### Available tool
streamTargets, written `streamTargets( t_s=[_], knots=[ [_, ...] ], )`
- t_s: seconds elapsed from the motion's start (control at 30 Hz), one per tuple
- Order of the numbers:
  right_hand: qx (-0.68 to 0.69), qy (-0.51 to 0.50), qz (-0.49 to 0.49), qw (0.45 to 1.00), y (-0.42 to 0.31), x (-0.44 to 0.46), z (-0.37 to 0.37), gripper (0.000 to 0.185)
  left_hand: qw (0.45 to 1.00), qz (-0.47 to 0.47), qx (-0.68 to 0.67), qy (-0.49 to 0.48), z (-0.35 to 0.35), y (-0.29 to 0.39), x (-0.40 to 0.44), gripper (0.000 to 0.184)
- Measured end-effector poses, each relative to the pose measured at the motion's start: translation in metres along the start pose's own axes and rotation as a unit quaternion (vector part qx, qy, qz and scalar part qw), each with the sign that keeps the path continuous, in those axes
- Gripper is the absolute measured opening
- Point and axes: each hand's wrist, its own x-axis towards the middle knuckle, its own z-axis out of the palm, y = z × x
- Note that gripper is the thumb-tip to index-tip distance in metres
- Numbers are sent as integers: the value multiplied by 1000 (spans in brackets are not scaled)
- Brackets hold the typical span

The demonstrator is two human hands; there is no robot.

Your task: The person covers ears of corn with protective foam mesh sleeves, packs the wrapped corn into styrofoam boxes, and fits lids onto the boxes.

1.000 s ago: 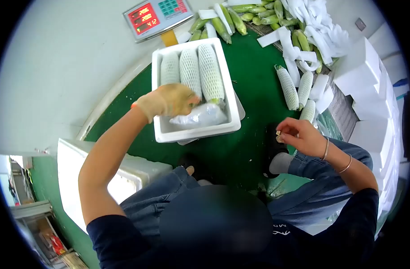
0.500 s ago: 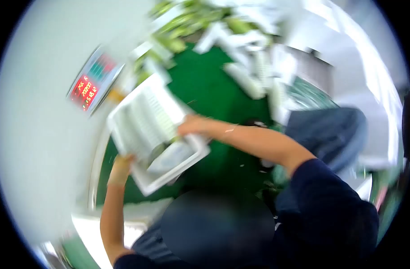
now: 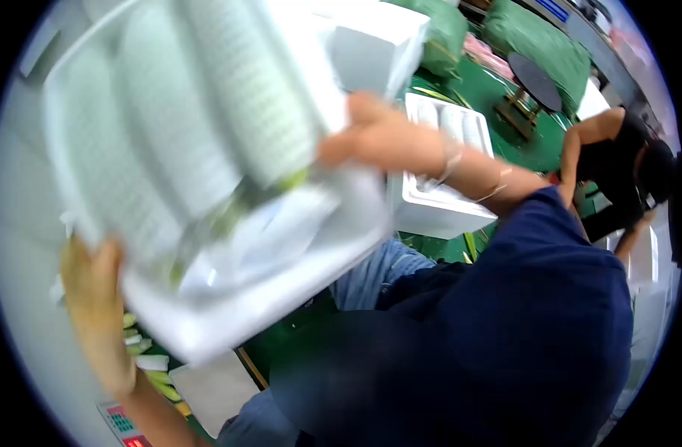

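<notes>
A white foam box (image 3: 259, 320) is lifted close to the camera, tilted and smeared by motion. Inside it lie several long pale vegetables (image 3: 177, 112) in white net sleeves, with greenish ends showing. A clear-and-white plastic pack (image 3: 262, 231) sits beside those ends. My right hand (image 3: 385, 138) grips the box's right rim, with the fingers partly hidden and the thumb over the edge. At the lower left side, my left hand (image 3: 95, 305) is closed on the box wall; some of its fingers are out of sight behind it.
A second foam box (image 3: 449, 216) with sleeved items stands on the green floor to the right. Beyond are green sacks (image 3: 538, 41) and a black-topped stool (image 3: 534, 80). A co-worker (image 3: 616, 171) bends down at far right. A digital scale (image 3: 121, 421) and green leafy pieces (image 3: 158, 376) are lower left.
The foam box has come up much nearer the camera, still in both hands. My view has swung right, bringing the co-worker, sacks and second box into sight; the scale now sits lower left.
</notes>
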Motion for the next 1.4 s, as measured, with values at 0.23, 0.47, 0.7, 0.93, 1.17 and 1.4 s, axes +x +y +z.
streamTargets(
  t_s=[0.23,0.47,0.7,0.93,1.17,1.4],
  knots=[
    [-439,9,-200,876,142,-116,-213,27,939,126,-192,-257,196,195,184,48],
    [38,168,418,892,268,-159,-201,30,897,21,-256,-359,292,307,156,46],
    [-539,-256,259,760,175,-103,-248,44,915,42,-271,-295,301,298,149,49],
    [-334,-26,-239,912,1,154,-114,10,891,8,-452,-37,140,163,68,41],
    [-289,-148,-205,923,35,432,147,45,662,-588,-171,433,73,-39,-153,37],
    [-462,317,-1,828,96,527,94,79,608,-701,-199,316,144,-111,-246,29]
  ],
)
